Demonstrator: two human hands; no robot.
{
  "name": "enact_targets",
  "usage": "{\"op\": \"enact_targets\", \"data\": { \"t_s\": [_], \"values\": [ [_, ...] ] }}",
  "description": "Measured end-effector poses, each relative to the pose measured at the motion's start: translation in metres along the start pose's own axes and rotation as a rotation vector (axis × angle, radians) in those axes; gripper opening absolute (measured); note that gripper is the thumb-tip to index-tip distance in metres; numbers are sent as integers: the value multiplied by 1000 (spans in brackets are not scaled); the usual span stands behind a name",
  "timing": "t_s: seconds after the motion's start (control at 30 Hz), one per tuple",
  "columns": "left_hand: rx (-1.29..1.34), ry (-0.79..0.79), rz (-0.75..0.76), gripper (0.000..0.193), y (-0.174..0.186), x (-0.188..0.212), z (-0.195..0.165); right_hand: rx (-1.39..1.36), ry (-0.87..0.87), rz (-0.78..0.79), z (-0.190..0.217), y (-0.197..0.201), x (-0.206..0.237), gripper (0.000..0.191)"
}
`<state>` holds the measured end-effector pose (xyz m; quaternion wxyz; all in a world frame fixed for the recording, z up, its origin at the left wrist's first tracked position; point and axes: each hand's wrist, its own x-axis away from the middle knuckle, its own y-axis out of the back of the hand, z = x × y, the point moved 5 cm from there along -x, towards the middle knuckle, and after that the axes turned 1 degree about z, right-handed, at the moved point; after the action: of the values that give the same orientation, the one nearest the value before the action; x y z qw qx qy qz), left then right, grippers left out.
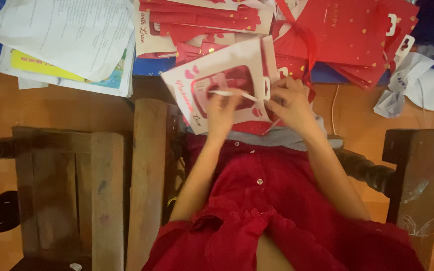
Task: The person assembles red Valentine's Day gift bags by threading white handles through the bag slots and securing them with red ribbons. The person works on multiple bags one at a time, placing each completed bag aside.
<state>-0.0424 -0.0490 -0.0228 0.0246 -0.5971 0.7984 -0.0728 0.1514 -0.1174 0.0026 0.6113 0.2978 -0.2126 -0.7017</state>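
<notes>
Card (222, 83), white with red hearts, held over lap just below red stack (347, 35). Left hand (221, 111) fingers pinched on thin white strip (232, 93) across card. Right hand (291, 103) fingers clamped on card's right edge. Papers (66, 35) well left of card.

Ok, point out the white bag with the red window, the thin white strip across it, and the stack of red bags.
white bag (199, 83): head view, its white front left of the window.
white strip (229, 93): head view, mid-length.
stack of red bags (347, 35): head view, top bag's red face.
</notes>
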Motion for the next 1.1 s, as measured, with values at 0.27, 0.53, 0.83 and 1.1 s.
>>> {"op": "enact_targets", "data": {
  "t_s": [0.27,0.53,0.83,1.1],
  "values": [
    [128,114,57,13,7,-1,7,-303,-87,22,-9,2,-5,25],
    [313,71,104,18,7,8,-8,-27,-63,-117,5,2,-8,20],
    [309,-114,229,8,10,21,-83,-35,-39,-101,-1,4,-8,17],
    [543,-121,457,10,9,48,-123,-21,-51,-115,2,4,-8,16]
  ]
}}
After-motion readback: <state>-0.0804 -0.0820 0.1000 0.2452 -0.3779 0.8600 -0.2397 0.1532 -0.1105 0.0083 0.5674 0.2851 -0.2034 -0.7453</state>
